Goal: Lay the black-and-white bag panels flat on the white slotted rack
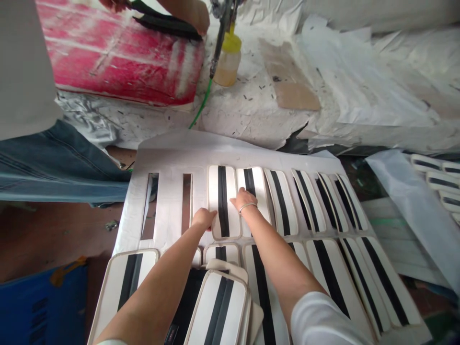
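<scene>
A white, rounded-corner panel with a black stripe (213,191) lies in the back row of a pale slotted board (168,191). My left hand (204,219) grips its left edge, thumb on top and fingers mostly hidden underneath. On its right edge my right hand (245,200), with a bracelet at the wrist, is closed with the thumb on the panel; the fingertips are partly hidden. A similar panel (264,191) is right beside it, partly under my right hand. Below my forearms sits a stack of striped panels (201,316).
More striped panels (325,268) fill the board's right side. Behind it, a wrinkled covered bench (251,115) carries a red sheet (125,67). There a co-worker's hand (194,17) is near a black piece and a spray gun with a yellow-lidded cup (228,57). A blue container (43,302) stands lower left.
</scene>
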A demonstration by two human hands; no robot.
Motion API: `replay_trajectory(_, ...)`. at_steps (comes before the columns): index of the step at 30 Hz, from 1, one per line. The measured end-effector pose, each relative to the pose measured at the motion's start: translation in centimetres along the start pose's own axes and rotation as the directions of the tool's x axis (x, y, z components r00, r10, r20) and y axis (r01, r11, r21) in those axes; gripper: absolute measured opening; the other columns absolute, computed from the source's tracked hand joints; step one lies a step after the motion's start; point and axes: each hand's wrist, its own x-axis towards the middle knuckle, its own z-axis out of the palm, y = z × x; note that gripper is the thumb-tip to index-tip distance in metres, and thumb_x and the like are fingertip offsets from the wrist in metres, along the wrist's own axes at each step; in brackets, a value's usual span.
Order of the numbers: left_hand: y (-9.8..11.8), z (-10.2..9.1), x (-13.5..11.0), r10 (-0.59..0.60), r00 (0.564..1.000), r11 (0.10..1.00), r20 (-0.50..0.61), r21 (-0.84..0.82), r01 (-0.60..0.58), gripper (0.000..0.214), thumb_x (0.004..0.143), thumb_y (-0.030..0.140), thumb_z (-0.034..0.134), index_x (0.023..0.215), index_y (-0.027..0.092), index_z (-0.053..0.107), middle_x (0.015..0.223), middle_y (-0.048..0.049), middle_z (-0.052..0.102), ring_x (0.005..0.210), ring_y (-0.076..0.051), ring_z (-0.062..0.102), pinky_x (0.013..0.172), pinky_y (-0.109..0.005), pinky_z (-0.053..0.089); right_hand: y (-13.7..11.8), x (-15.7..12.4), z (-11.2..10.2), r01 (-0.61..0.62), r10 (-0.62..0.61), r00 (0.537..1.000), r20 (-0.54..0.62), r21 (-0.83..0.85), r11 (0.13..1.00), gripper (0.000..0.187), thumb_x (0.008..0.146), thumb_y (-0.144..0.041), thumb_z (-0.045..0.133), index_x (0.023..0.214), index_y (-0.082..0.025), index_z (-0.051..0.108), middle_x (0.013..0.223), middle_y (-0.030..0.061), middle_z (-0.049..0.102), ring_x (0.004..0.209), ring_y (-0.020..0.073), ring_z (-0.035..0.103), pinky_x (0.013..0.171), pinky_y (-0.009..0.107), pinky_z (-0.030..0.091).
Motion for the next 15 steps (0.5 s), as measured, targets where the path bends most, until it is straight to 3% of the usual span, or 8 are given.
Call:
replay_trajectory(3,0.3,-0.1,-0.1,-0.004,1.000,1.000,-0.003,0.011,0.004,0.036,0.081,0.043,0.052,0.077,0.008,0.062,0.074,-0.0129,0.067,0.045,-0.018,0.060,0.042,-0.025,0.046,-3.2,0.9,-0.1,0.243,-0.252,0.947,-0.199,-0.067,0.968,0.053,0.082,-0.033,0.053,0.131,-0.017,0.043,0.134,0.0138,0.044,0.117,0.0257,0.047,0.093,0.036,0.042)
replay_trajectory(5,0.4,-0.2,-0.3,0.000,1.000,1.000,-0.006,0.026,0.000,0.037,0.082,0.043,0.052,0.078,0.008,0.063,0.074,-0.0130,0.067,0.043,-0.017,0.059,0.043,-0.025,0.045,-5.1,1.9,0.7,0.388,-0.394,0.900,-0.184,-0.068,0.919,0.056,0.085,-0.039,0.047,0.138,-0.022,0.036,0.147,0.0076,0.027,0.131,0.0258,0.030,0.105,0.039,0.032)
replay_trajectory(9,0.2,-0.2,-0.8,0.036,0.999,0.997,-0.012,0.064,-0.035,0.040,0.081,0.046,0.051,0.075,0.009,0.063,0.066,-0.0114,0.066,0.044,-0.018,0.059,0.046,-0.026,0.045,-6.5,3.4,3.3,0.425,-0.429,0.897,-0.107,-0.064,0.903,0.057,0.090,-0.045,0.034,0.143,-0.027,0.028,0.153,-0.0016,0.009,0.140,0.0260,0.004,0.112,0.047,0.011)
replay_trajectory(11,-0.3,-0.2,-0.9,0.075,0.996,0.989,-0.038,0.127,-0.070,0.043,0.081,0.050,0.049,0.071,0.011,0.064,0.061,-0.0108,0.064,0.048,-0.020,0.061,0.050,-0.027,0.044,-6.4,3.6,4.1,0.443,-0.447,0.886,-0.122,-0.059,0.895,0.058,0.091,-0.046,0.030,0.145,-0.027,0.024,0.154,-0.0022,0.008,0.141,0.0239,0.001,0.113,0.046,0.007)
replay_trajectory(15,-1.1,-0.5,-1.1,0.201,0.952,0.942,-0.229,0.312,-0.123,0.045,0.081,0.053,0.048,0.066,0.014,0.063,0.071,-0.0130,0.066,0.071,-0.025,0.064,0.059,-0.029,0.043,-6.4,3.5,4.6,0.415,-0.416,0.895,-0.162,-0.044,0.909,0.059,0.091,-0.049,0.029,0.145,-0.027,0.024,0.154,-0.0014,0.009,0.141,0.0230,0.002,0.114,0.045,0.004)
